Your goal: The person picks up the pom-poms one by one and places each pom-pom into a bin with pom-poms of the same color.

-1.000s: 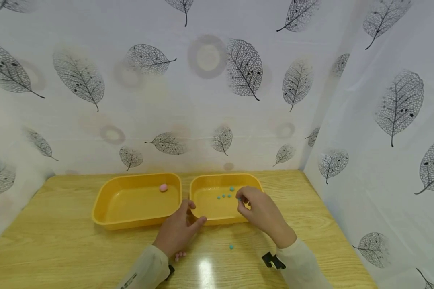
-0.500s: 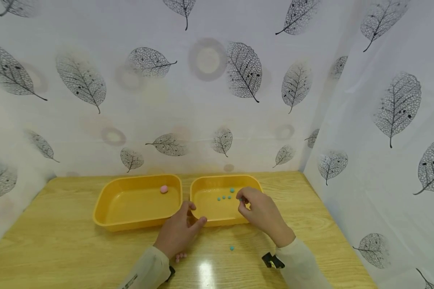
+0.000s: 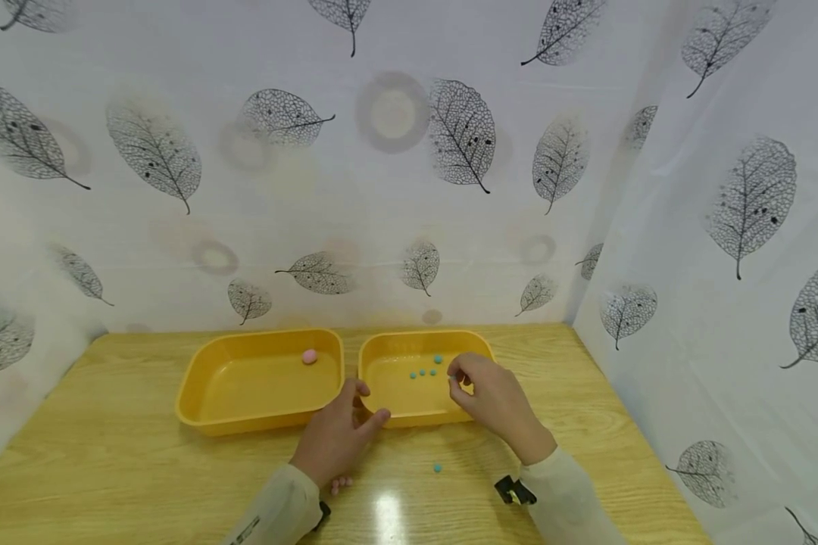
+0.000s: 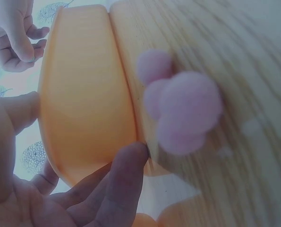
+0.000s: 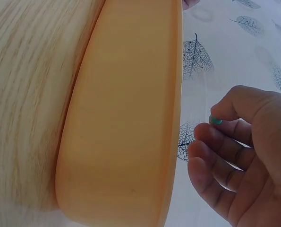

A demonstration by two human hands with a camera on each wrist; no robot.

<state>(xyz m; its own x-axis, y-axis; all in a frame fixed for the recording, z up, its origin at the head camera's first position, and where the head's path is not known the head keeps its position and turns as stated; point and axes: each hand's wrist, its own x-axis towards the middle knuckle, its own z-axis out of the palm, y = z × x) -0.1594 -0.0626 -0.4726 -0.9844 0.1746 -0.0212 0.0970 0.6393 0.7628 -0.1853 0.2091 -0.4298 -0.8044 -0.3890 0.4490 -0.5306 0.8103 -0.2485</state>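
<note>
My left hand (image 3: pixel 330 443) holds the near left corner of the right-hand yellow tray (image 3: pixel 398 397); in the left wrist view the thumb meets the rim and the fingers lie along the outer wall. Above that tray's right side, my right hand (image 3: pixel 501 401) pinches a small teal ball (image 5: pixel 216 120) between thumb and index finger, plain in the right wrist view. Several teal balls (image 3: pixel 423 372) lie inside the tray, a few of them in a short row and a larger one behind. Another teal ball (image 3: pixel 438 468) sits on the table in front.
A second yellow tray (image 3: pixel 252 390) stands to the left, with one pink ball (image 3: pixel 310 356) in its back right part. Several small pink balls (image 3: pixel 341 483) cluster on the wooden table (image 3: pixel 102 469) beside my left wrist. A leaf-print sheet (image 3: pixel 382 197) hangs behind and to the right.
</note>
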